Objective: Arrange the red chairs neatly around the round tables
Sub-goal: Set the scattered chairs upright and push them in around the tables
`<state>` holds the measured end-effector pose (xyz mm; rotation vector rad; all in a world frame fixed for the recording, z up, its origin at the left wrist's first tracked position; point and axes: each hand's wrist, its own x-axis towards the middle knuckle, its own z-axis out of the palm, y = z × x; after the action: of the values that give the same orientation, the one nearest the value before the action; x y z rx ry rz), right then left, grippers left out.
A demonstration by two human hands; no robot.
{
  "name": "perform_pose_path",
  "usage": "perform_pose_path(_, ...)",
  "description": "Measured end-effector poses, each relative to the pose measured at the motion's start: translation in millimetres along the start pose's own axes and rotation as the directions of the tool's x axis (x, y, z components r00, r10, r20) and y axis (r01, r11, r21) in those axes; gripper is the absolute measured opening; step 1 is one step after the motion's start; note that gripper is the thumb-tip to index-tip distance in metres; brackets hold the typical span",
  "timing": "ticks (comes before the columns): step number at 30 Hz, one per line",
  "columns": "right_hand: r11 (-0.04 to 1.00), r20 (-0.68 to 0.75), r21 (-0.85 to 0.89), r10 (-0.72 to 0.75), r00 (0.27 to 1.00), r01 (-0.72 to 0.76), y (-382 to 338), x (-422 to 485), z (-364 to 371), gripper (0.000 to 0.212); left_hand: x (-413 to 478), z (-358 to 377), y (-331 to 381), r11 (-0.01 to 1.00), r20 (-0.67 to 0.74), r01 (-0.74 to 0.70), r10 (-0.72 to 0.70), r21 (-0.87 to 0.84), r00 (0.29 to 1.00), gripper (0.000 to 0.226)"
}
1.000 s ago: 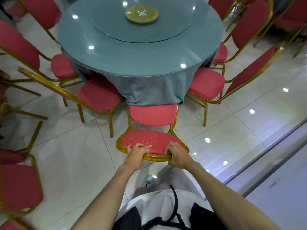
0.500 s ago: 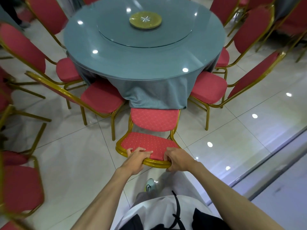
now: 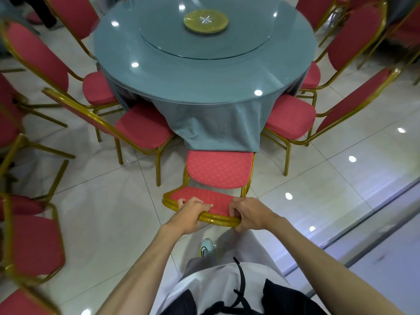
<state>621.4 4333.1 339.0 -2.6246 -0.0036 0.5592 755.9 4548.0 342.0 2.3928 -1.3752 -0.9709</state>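
Observation:
A red chair with a gold frame (image 3: 219,170) stands right in front of me, its seat touching the hanging edge of the blue-grey cloth on the round table (image 3: 204,71). My left hand (image 3: 189,214) grips the top rail of the chair's back on the left side. My right hand (image 3: 248,214) grips the same rail on the right side, fingers curled over the red padding. Two red chairs sit either side, one to the left (image 3: 143,127) and one to the right (image 3: 291,118), both with their seats close to the table.
More red chairs ring the table at the left (image 3: 36,55) and back right (image 3: 350,39). Loose chairs (image 3: 34,244) crowd the floor at the far left. A glass turntable with a gold disc (image 3: 205,20) tops the table. A grey strip runs along the floor at right.
The chair has slid forward toward the table, its seat now reaching the cloth. Both hands keep their grip on the back rail.

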Motion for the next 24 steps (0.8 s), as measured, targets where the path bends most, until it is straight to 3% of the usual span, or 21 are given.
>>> perform_pose_path(2, 0.999, 0.04, -0.012, -0.029, 0.999, 0.03, -5, -1, 4, 0.031, -5, 8, -4, 1.0, 0.003, -0.001, 0.001, -0.007, 1.0, 0.057)
perform_pose_path(5, 0.991, -0.043, 0.128, 0.039, 0.998, -0.033, -5, -2, 14, 0.029, -5, 8, -6, 0.999, -0.076, 0.024, -0.028, -0.045, 0.997, 0.053)
perform_pose_path(11, 0.98, -0.082, 0.167, 0.126, 0.989, -0.111, 20, -10, -13, 0.03, 22, -7, 15, 0.999, -0.072, 0.034, -0.036, -0.024, 0.997, 0.05)
perform_pose_path(17, 0.908, -0.302, 0.39, 0.285, 0.91, -0.155, 47, -9, -29, 0.04, 46, -27, 26, 0.995, -0.133, 0.082, -0.088, -0.051, 0.987, 0.027)
perform_pose_path(20, 0.906, -0.367, 0.393, 0.313, 0.876, -0.158, 53, 7, -40, 0.039, 56, -45, 23, 0.991, -0.172, 0.084, -0.101, -0.101, 0.98, 0.027)
perform_pose_path(24, 0.913, -0.306, 0.346, 0.327, 0.894, -0.216, 63, 26, -49, 0.04, 65, -53, 7, 0.958, -0.186, 0.082, -0.137, -0.275, 0.973, 0.041)
